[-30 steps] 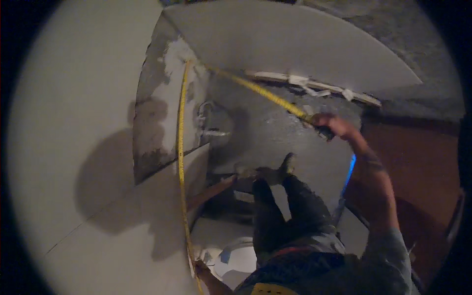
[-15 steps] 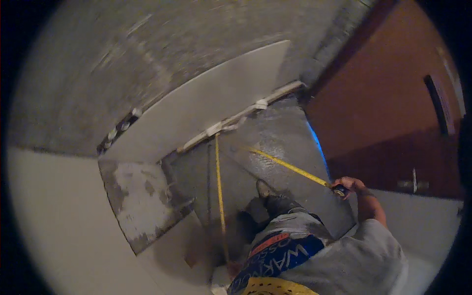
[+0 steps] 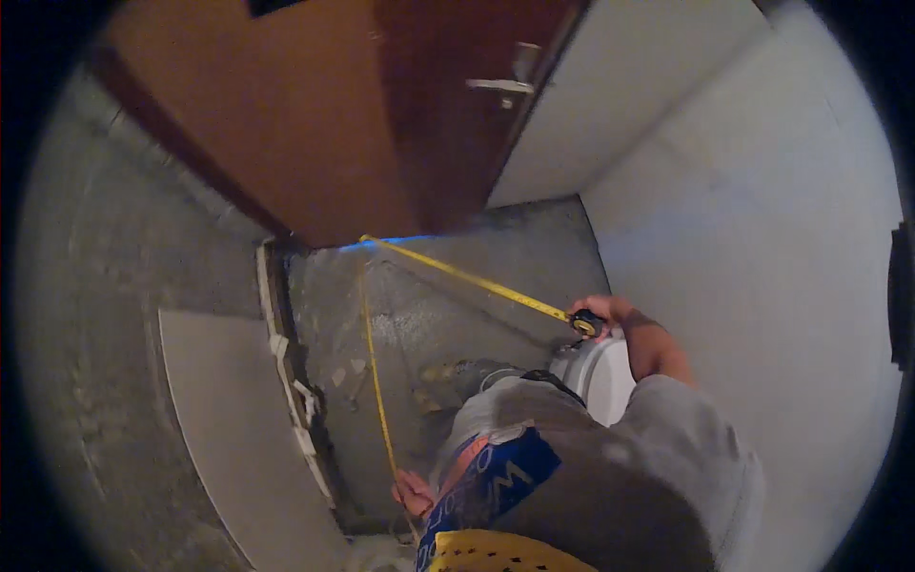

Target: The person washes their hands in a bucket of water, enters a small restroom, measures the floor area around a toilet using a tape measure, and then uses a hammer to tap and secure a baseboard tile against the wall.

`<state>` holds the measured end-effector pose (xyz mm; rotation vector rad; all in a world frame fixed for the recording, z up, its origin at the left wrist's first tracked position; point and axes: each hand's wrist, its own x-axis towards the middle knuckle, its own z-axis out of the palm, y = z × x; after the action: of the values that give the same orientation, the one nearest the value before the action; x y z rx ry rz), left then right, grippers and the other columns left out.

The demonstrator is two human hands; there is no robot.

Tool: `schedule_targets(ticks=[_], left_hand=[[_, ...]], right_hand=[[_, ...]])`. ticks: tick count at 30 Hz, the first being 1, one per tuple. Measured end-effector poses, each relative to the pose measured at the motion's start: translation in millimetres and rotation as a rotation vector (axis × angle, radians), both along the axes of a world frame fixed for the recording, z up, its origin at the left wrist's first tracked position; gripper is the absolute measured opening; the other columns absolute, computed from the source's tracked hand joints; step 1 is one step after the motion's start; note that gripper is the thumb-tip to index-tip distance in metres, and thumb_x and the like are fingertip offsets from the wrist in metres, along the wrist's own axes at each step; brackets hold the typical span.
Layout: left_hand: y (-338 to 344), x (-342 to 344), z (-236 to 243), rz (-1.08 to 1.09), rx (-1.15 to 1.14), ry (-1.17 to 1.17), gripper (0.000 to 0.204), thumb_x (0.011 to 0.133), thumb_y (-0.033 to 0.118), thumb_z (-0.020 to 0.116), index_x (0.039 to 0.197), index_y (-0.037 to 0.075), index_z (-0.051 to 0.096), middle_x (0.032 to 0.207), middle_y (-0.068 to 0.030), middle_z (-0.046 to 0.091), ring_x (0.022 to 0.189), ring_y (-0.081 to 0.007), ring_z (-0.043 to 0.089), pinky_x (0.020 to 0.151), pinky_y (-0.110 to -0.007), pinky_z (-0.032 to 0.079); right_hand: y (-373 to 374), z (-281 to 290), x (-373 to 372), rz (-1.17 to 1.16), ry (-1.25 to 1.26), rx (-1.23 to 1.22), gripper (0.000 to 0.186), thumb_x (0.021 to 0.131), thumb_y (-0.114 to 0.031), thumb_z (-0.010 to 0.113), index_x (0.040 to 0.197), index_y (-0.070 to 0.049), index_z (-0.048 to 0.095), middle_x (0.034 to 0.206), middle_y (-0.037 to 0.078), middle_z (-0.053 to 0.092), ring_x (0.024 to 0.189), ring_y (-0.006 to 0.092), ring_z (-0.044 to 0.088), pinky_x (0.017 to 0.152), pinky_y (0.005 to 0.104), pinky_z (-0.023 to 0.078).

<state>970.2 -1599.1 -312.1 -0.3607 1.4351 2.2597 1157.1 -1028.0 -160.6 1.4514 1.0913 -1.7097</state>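
My right hand (image 3: 606, 313) grips a black and yellow tape measure case (image 3: 585, 322) at right of centre. A long yellow blade (image 3: 477, 285) runs from it to a bend at the foot of the brown door (image 3: 315, 143), by a blue-lit gap. From there the blade slants down to my left hand (image 3: 413, 492), low in the picture, whose fingers are closed on it. Just past my right forearm sits a white rounded fixture (image 3: 605, 377), partly covered. My lower body, in grey and blue clothing, fills the bottom middle.
A pale board (image 3: 219, 400) leans on the rough concrete wall (image 3: 95, 286) at left, beside a whitish batten (image 3: 278, 353) with broken scraps. Grey floor (image 3: 334, 305) spreads below the door, which has a silver handle (image 3: 500, 86). A smooth pale wall (image 3: 743, 267) rises at right.
My view has swung round to the brown door, which was at the right before. The tape's bend has shifted from the board's side to the door's foot. Both hands still hold the tape.
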Motion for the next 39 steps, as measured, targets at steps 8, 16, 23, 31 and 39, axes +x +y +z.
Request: schedule_targets(ticks=[8, 16, 23, 31, 39], left_hand=[[125, -98, 20, -0.075, 0.041, -0.336, 0.026, 0.08, 0.02, 0.057, 0.094, 0.0, 0.049, 0.088, -0.0084, 0.054, 0.084, -0.0218, 0.054, 0.082, -0.038, 0.042], [212, -124, 23, -0.533, -0.042, -0.411, 0.027, 0.08, 0.017, 0.055, 0.1, 0.001, 0.047, 0.098, -0.0112, 0.055, 0.094, -0.0253, 0.054, 0.083, -0.038, 0.045], [355, -102, 35, -0.55, -0.036, -0.532, 0.025, 0.087, 0.012, 0.041, 0.107, 0.0, 0.04, 0.105, -0.0155, 0.051, 0.096, -0.0242, 0.055, 0.076, -0.035, 0.05], [459, -153, 21, -0.514, -0.065, -0.416, 0.021, 0.086, 0.016, 0.043, 0.101, 0.002, 0.044, 0.094, -0.0124, 0.056, 0.083, -0.0198, 0.058, 0.064, -0.032, 0.052], [489, -237, 11, -0.464, -0.1, -0.463, 0.023, 0.088, 0.021, 0.04, 0.098, 0.001, 0.045, 0.088, -0.0104, 0.056, 0.079, -0.0183, 0.058, 0.064, -0.034, 0.053]], right_hand=[[-190, 4, 188, -0.962, 0.159, -0.002, 0.037, 0.078, -0.042, 0.044, 0.084, -0.007, 0.055, 0.072, 0.008, 0.06, 0.065, 0.0185, 0.06, 0.049, 0.0383, 0.05], [-275, -9, 181, -1.394, 0.296, 0.147, 0.034, 0.073, -0.042, 0.048, 0.088, -0.012, 0.055, 0.077, 0.006, 0.056, 0.07, 0.0222, 0.054, 0.056, 0.0358, 0.044], [-254, -34, 197, -1.187, 0.248, 0.527, 0.036, 0.075, -0.038, 0.05, 0.099, -0.012, 0.051, 0.084, 0.004, 0.056, 0.076, 0.0199, 0.052, 0.064, 0.0375, 0.046], [-172, -11, 200, -1.327, 0.224, 0.268, 0.037, 0.075, -0.038, 0.049, 0.101, -0.012, 0.05, 0.086, 0.004, 0.056, 0.077, 0.02, 0.053, 0.063, 0.0384, 0.047], [-143, 9, 186, -1.413, 0.236, 0.243, 0.038, 0.076, -0.039, 0.049, 0.103, -0.013, 0.049, 0.088, 0.003, 0.056, 0.077, 0.0201, 0.054, 0.061, 0.0392, 0.047]])
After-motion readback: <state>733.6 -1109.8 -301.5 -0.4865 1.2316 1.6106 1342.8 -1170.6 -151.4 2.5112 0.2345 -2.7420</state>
